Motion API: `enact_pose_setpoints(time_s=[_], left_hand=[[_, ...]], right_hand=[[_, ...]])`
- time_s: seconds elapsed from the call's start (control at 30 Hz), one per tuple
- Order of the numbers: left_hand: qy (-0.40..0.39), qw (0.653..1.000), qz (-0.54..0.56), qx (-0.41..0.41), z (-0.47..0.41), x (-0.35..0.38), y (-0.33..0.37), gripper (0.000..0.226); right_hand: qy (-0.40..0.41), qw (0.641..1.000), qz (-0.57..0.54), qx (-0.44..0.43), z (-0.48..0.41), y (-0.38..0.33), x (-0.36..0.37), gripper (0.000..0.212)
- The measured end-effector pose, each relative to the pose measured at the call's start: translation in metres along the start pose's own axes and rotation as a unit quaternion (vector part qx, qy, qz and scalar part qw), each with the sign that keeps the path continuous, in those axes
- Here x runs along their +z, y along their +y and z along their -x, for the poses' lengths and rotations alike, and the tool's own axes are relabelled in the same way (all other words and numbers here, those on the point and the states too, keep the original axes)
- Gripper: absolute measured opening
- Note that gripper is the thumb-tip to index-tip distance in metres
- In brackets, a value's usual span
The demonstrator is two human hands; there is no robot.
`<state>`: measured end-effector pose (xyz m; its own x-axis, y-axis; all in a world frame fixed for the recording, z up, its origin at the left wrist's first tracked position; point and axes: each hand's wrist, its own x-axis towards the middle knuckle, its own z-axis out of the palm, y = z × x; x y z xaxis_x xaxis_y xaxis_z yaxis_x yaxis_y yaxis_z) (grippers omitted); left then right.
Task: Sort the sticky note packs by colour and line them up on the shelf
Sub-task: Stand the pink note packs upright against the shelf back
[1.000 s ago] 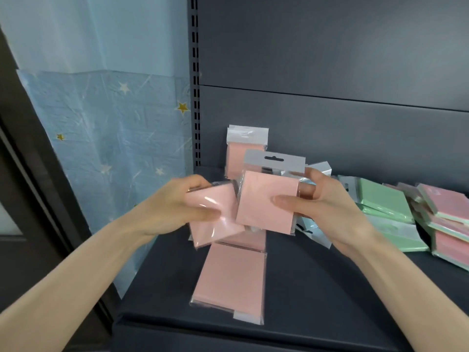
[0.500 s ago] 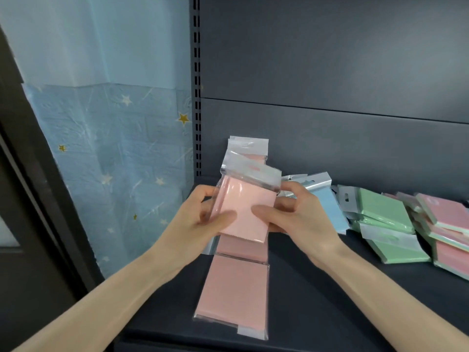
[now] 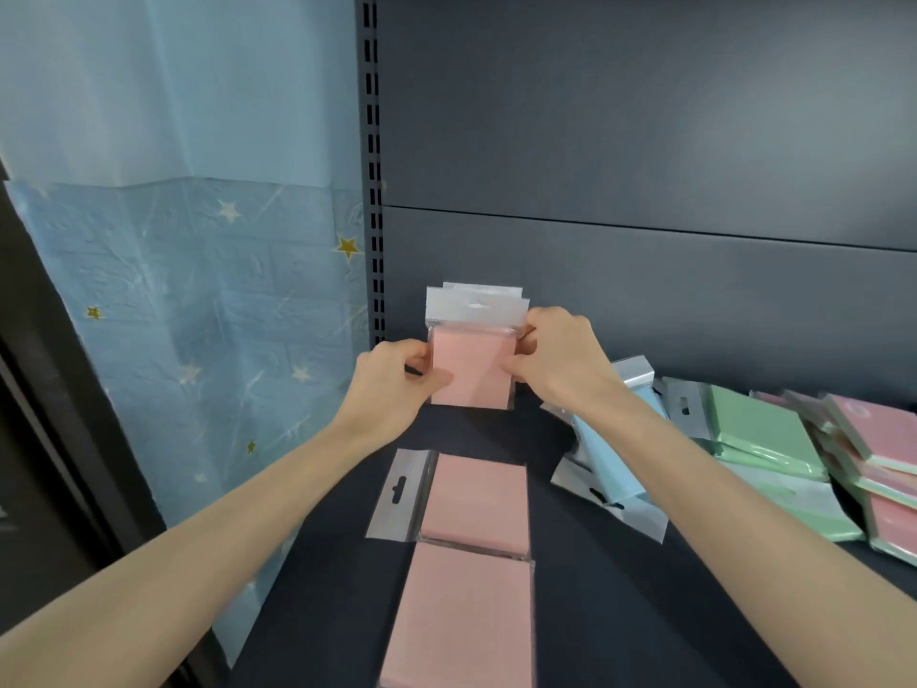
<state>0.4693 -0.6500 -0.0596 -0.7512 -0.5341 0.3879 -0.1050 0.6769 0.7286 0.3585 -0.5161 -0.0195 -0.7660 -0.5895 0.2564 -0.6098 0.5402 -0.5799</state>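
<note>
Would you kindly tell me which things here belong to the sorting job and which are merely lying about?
Job: upright pink packs, held by left hand and right hand; flat pink packs; blue packs; green packs; far-right pink packs; shelf.
Lying about: starry wall covering; slotted upright.

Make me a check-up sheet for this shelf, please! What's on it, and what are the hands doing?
Surface: dark shelf, packs lying on it.
Job's things: upright pink packs at the back; two flat pink packs in front; blue packs, green packs and more pink packs piled to the right.
Clutter: nothing seen.
Grips: left hand and right hand each hold a side of the upright pink packs.
Cables: nothing seen.
Surroundings: dark back panel, slotted upright, blue starry sheet on the left.
</note>
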Motion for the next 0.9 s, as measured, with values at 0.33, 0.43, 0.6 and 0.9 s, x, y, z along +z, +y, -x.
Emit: enact_pose_setpoints(time_s=[0.33, 0.43, 0.6, 0.9], left_hand=[[-0.080, 0.992, -0.094, -0.017, -0.028, 0.026, -0.023, 0.037], [-0.113, 0.989, -0.096, -0.004, -0.030, 0.027, -0.025, 0.045], [-0.140, 0.981, -0.132, 0.012, -0.030, 0.031, -0.025, 0.062], [-0.120, 0.970, -0.210, 0.009, -0.030, 0.000, -0.006, 0.050]], right_hand=[[-0.083, 0.993, 0.052, 0.065, -0.027, 0.007, 0.008, 0.044], [-0.087, 0.992, 0.068, 0.058, -0.029, 0.007, 0.008, 0.048], [-0.081, 0.993, 0.081, 0.035, -0.032, 0.010, 0.011, 0.037], [-0.055, 0.995, 0.080, 0.031, -0.025, -0.001, -0.003, 0.041]])
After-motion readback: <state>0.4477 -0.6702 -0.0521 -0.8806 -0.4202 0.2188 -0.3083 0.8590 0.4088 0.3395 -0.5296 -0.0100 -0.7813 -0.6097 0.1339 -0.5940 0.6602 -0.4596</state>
